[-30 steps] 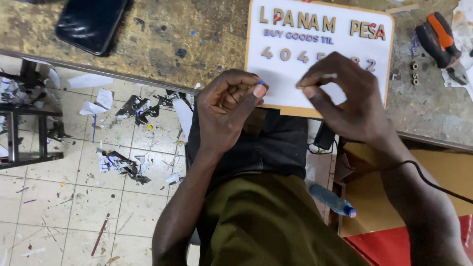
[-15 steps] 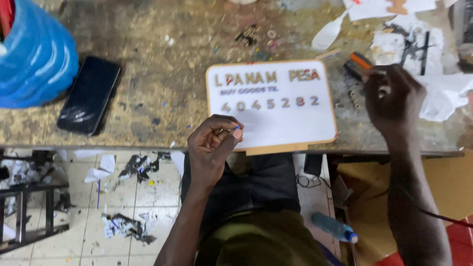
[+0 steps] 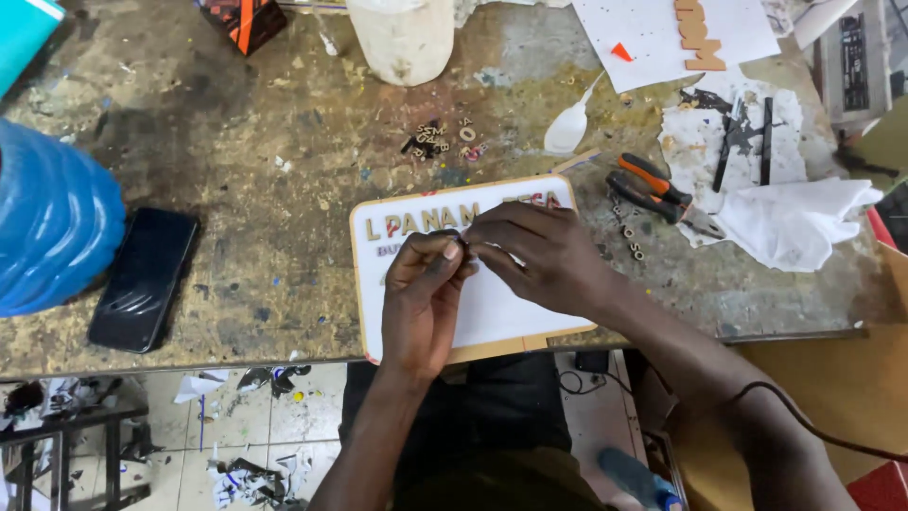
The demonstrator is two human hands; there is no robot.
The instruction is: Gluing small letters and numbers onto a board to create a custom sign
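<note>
Both hands are down over the white sign board, which lies at the near edge of the workbench, its long side running left to right along that edge and its near side overhanging slightly. The left hand comes in from below, fingers curled, thumb and forefinger pinched on something small and dark; what it is I cannot tell. The right hand reaches in from the right, fingers bent and closed towards the same spot, fingertips meeting the left's. That meeting point sits on the board's upper half, just under the row of wooden letters, so the work is straight ahead of both hands, the left marginally nearer. Loose small letters lie further back towards the far edge. Orange-handled pliers rest just right of the board, a black phone well off to the left.
</note>
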